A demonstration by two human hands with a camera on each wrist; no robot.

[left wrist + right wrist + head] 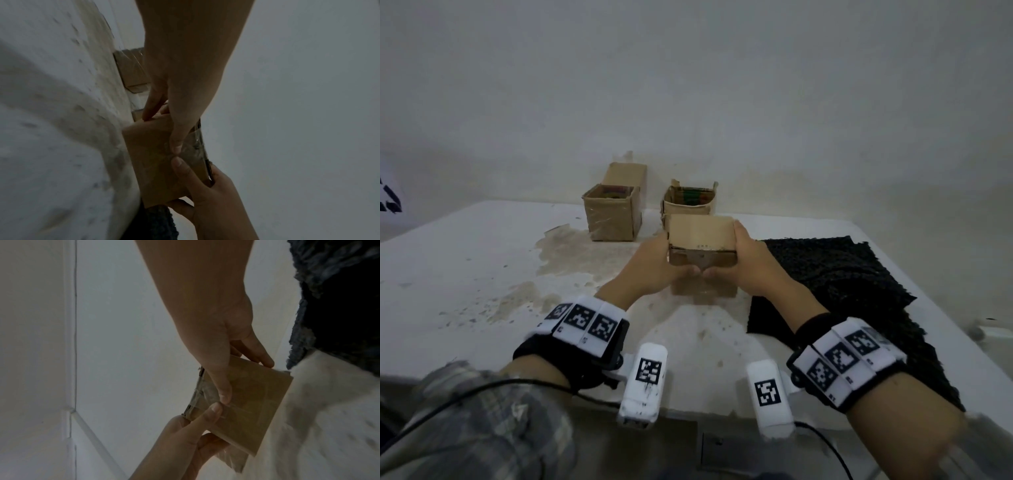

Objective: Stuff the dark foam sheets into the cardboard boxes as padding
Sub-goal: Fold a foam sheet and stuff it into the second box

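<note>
Nearest the camera, both forearms carry black wrist straps with white blocks bearing square black-and-white markers (585,321), and a plaid sleeve (482,425) covers the left upper forearm. Beyond them, the left hand (654,260) and the right hand (746,260) hold one small cardboard box (700,240) between them, raised clear of the white table (465,274); its shadow falls on the table beneath it. Each hand is closed on the box, the fingers wrapped over a side face and the thumbs pressed to the near face, where the two thumb tips nearly meet. In both wrist views the thumbs lie on a taped brown panel of that box. The box appears closed on the faces in view; whether any foam is inside cannot be told. Just right of the hands, dark foam sheets (835,291) lie flat on the table, overlapping one another and reaching its right edge. The table surface is stained brown in patches left of centre. Further back stand two more cardboard boxes with open tops: a taller one (611,217) at left with a raised rear flap, and a shorter one (690,202) at right, directly behind the held box. Coloured contents show inside both but are too small to identify. A plain pale wall (688,85) rises behind the table.
</note>
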